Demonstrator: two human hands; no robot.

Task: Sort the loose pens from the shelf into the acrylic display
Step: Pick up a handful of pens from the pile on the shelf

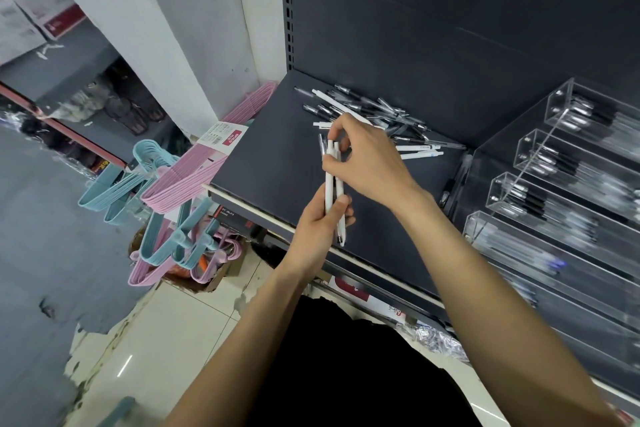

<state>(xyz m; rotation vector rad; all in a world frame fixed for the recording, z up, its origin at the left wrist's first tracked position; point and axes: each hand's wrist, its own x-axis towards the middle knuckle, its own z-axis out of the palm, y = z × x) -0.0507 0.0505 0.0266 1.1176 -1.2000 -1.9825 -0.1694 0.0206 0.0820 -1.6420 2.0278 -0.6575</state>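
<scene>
Hands: left hand [320,224] grips the lower end of a bundle of white pens [332,184]; right hand [367,159] pinches the bundle's tops, squaring them.
Loose pens: pile [374,111] lies on the shelf [277,156] behind the hands, a few white ones beside it.
Acrylic display [554,184]: right of the pile, compartments part-filled.
Risk: a loose grip on the bundle could let one pen slide out and drop off the shelf edge.
</scene>
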